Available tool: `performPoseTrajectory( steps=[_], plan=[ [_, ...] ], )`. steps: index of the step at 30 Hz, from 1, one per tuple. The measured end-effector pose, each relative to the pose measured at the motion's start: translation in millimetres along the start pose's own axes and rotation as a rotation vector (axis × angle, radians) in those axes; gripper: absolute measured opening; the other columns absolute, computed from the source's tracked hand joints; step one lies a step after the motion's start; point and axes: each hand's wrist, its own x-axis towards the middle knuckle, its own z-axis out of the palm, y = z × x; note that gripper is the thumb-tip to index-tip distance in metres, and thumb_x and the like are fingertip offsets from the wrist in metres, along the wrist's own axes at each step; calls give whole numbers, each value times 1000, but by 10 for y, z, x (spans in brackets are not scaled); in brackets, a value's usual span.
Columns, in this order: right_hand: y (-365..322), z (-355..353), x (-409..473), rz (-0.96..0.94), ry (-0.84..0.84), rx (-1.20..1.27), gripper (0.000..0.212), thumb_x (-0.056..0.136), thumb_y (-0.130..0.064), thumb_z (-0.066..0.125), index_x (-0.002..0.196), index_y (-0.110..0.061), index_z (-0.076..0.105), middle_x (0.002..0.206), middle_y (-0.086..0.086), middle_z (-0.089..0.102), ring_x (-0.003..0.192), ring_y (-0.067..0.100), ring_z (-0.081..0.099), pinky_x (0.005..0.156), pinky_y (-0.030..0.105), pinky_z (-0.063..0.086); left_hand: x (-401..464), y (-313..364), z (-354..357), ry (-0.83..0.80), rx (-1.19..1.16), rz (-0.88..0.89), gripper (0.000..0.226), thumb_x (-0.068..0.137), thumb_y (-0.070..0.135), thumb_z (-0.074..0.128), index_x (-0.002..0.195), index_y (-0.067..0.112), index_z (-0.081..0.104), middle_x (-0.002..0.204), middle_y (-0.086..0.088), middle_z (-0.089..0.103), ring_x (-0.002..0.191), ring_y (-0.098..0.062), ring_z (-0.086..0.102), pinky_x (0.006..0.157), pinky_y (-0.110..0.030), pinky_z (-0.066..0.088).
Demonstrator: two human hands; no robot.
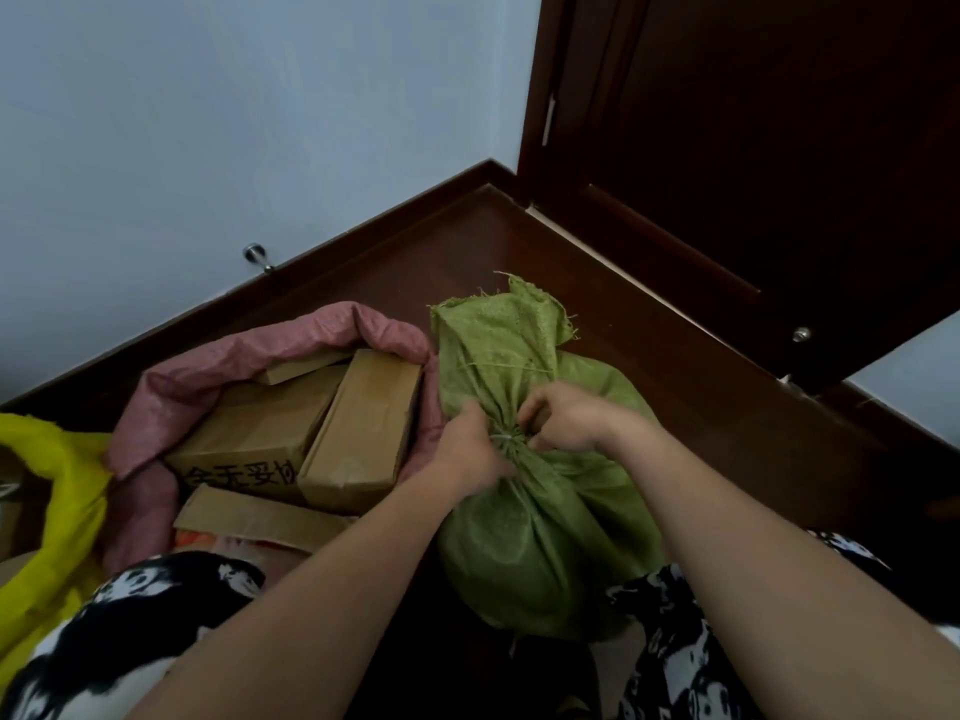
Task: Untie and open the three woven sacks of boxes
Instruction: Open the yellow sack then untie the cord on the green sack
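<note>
Green woven sack (524, 537), cinched neck pinched by both hands' fingers (530, 415).

- Dark wood door (753, 148), standing open, fills the upper right.
- Pale blue wall (234, 122) left of the door, dim even light.
- Dark wood skirting (363, 241) runs from the door's frame down-left.
- Metal door stopper (255, 253) on the wall, well left of the door.
- Dark glossy wood floor (519, 241) below the door.

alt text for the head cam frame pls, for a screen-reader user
Both hands work at the tie cinching the neck of a green woven sack on a dark wood floor: left hand grips the neck, right hand pinches at the tie. Beside it, a pink sack lies open, showing cardboard boxes.
</note>
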Motion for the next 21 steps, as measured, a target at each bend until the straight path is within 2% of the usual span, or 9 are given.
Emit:
performPoseTrajectory(
  steps=[3, 6, 8, 9, 12, 14, 16, 19, 21],
  plan=[
    [4, 7, 96, -44, 140, 288, 31, 79, 0, 72, 96, -24, 62, 115, 1, 62, 107, 18, 58, 87, 29, 50, 105, 0, 2, 162, -302, -41, 39, 67, 1, 73, 88, 16, 45, 91, -8, 55, 82, -20, 51, 68, -30, 42],
    [-78, -30, 148, -175, 311, 442, 36, 76, 9, 70, 91, -22, 60, 104, 1, 62, 98, 15, 61, 81, 23, 51, 192, 106, -88, 233, -572, 12, 40, 68, -12, 67, 79, 19, 44, 85, -9, 60, 79, -21, 57, 68, -33, 48],
    [-158, -88, 148, -261, 390, 541, 38, 76, 15, 65, 91, -19, 60, 98, 1, 61, 85, 10, 61, 70, 14, 51, 242, 222, -168, 277, -650, 93, 42, 70, -16, 65, 79, 18, 44, 83, -5, 61, 76, -18, 59, 69, -31, 50],
    [-192, -123, 155, -297, 420, 592, 39, 76, 18, 63, 91, -18, 60, 98, 2, 61, 85, 11, 61, 69, 13, 51, 279, 271, -209, 301, -673, 139, 42, 70, -17, 65, 79, 18, 44, 82, -5, 61, 75, -17, 59, 68, -29, 50],
    [-268, -253, 195, -392, 502, 688, 42, 76, 20, 61, 84, -21, 59, 100, 5, 64, 96, 19, 65, 80, 25, 56, 391, 392, -354, 371, -668, 266, 42, 69, -16, 67, 79, 19, 45, 84, -8, 63, 74, -14, 61, 67, -24, 50],
    [-303, -328, 220, -453, 539, 702, 42, 76, 19, 63, 81, -23, 60, 100, 3, 66, 97, 17, 66, 83, 29, 56, 446, 432, -453, 401, -634, 322, 42, 69, -14, 69, 79, 20, 46, 87, -11, 65, 76, -14, 62, 70, -25, 51],
    [-340, -359, 236, -492, 566, 672, 38, 76, 16, 65, 82, -21, 63, 95, -2, 67, 94, 12, 67, 84, 27, 56, 473, 442, -517, 410, -616, 345, 42, 71, -13, 70, 80, 20, 46, 88, -10, 65, 75, -12, 63, 68, -20, 52],
    [-352, -335, 259, -424, 561, 489, 32, 79, 10, 66, 89, -20, 70, 94, -6, 67, 90, 5, 65, 84, 19, 53, 503, 369, -510, 362, -609, 296, 41, 72, -12, 71, 79, 19, 45, 82, -4, 62, 73, -13, 60, 63, -20, 48],
    [-314, -311, 291, -357, 529, 328, 27, 81, 3, 68, 95, -20, 72, 96, -5, 66, 89, 7, 62, 75, 14, 49, 506, 296, -459, 323, -564, 232, 40, 73, -9, 71, 78, 20, 45, 79, -3, 60, 72, -14, 58, 63, -22, 46]
  ],
)
